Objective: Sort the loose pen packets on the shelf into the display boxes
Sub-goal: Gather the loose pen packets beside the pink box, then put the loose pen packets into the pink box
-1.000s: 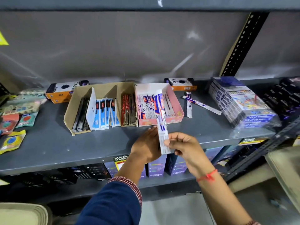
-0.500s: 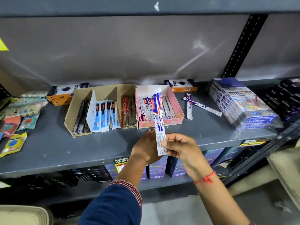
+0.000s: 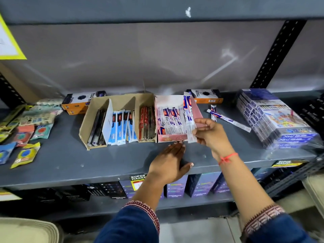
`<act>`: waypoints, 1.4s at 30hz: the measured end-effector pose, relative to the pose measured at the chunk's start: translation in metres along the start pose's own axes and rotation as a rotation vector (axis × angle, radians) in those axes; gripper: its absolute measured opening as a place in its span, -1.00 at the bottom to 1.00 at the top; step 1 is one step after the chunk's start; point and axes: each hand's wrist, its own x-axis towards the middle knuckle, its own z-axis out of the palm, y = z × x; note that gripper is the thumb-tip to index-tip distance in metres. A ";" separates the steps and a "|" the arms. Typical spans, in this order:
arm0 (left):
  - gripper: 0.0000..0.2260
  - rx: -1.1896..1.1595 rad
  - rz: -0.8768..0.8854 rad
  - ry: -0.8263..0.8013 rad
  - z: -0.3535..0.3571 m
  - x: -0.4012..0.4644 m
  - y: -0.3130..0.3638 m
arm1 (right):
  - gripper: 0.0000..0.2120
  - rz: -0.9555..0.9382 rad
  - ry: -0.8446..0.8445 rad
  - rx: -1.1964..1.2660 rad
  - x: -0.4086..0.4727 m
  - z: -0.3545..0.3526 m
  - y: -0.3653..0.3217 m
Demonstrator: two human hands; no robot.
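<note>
The right hand [image 3: 209,133], right of the frame's centre, is pinching a long, flat pen packet [image 3: 188,118] of glossy white film with blue and red print between thumb and fingers near its lower end. The packet's long axis is running almost vertically in the frame, tilted slightly, with its upper end pointing toward the back of the shelf and its lower end hanging just past the front wall of the pink display box [image 3: 172,137]. The packet is lying along the box's right-hand side, against the matching packets stacked inside.

The left hand [image 3: 171,160], at lower centre, is resting flat on the grey metal shelf [image 3: 70,160] with fingers extended and released, grasping nothing; its fingertips are touching or nearly touching the pink box's front edge.

Left of the pink box, a brown corrugated cardboard box [image 3: 84,130] is holding three upright rows: dark packets, white-and-blue packets, red packets. Two loose pen packets [image 3: 229,121] are lying on the shelf at right of centre, crossing near their upper ends, the longer one angled toward lower right. At far right a film-wrapped stack of blue cartons [image 3: 273,120] is sitting on the shelf
</note>
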 end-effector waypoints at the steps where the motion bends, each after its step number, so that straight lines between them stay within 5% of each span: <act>1: -0.22 0.006 0.000 -0.010 0.000 0.001 0.000 | -0.70 -0.014 0.007 -0.065 0.011 0.000 -0.002; 5: -0.33 0.003 -0.002 -0.065 -0.001 0.002 -0.002 | -0.72 -0.029 0.014 -0.322 0.051 0.012 -0.006; 9: -0.12 -0.028 0.017 -0.011 -0.003 0.000 0.000 | -0.72 -0.005 0.006 -0.481 0.078 0.031 0.001; 13: -0.18 -0.023 0.019 0.007 0.001 0.001 -0.001 | -0.81 0.009 -0.009 -0.634 0.089 0.042 0.009; 18: -0.20 -0.035 0.015 0.011 0.004 0.003 -0.003 | -0.69 0.021 -0.053 -0.850 0.087 0.044 0.006; 27: -0.22 -0.017 0.017 0.013 0.004 0.002 -0.004 | -0.65 -0.217 0.330 -0.841 0.080 -0.003 -0.004; 30: -0.17 0.013 0.012 -0.006 0.002 0.003 -0.004 | -0.69 -0.105 0.416 -0.945 0.093 -0.048 0.007; 34: -0.12 -0.001 0.002 -0.001 0.001 0.002 -0.002 | -0.67 0.145 0.298 -1.126 0.109 -0.090 0.032; 42: -0.15 0.035 0.012 -0.009 0.001 0.002 -0.002 | -0.67 0.110 0.306 -1.120 0.118 -0.104 0.040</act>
